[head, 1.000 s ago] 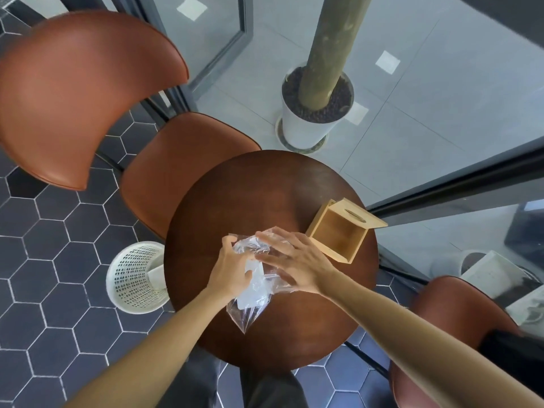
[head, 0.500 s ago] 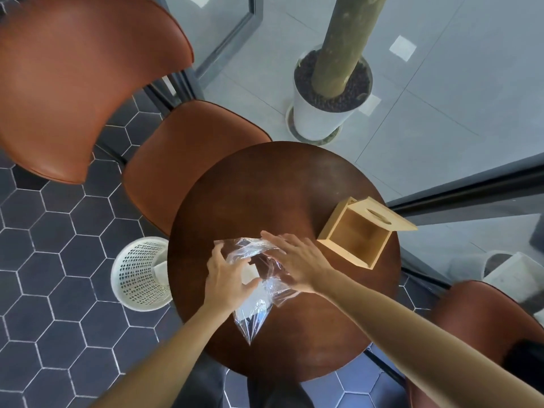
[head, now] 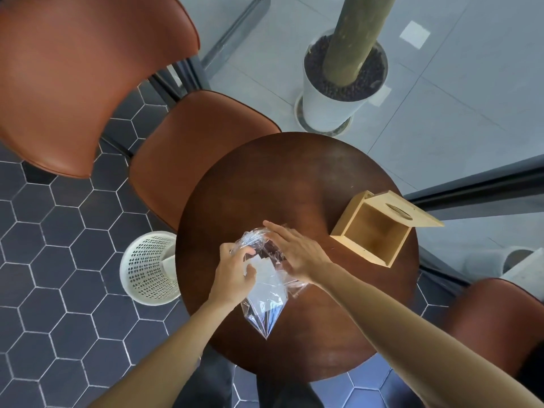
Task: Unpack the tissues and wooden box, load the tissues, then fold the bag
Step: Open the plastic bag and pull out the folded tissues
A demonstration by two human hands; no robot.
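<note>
I look down on one round surface (head: 294,178) of dark brown wood. It stands on a floor of dark hexagon tiles, next to a glass wall; behind the glass the floor is of large grey tiles. I count three brown chairs: one with a big backrest (head: 88,78) at the far left, and one more at the near right (head: 497,319). There is one white basket (head: 147,269) with holes on the floor, left of the surface, and one white plant pot (head: 332,104) with a thick trunk behind the glass.

On the surface I see one wooden box (head: 374,231), open and empty, its lid with an oval slot raised, at the right edge. One clear plastic bag (head: 265,304) lies in the near middle, with white tissues (head: 265,272) inside.

My left hand (head: 232,275) has its grip closed around the bag's open end. My right hand (head: 297,251) rests on the bag with straight fingers, its grip wide.
</note>
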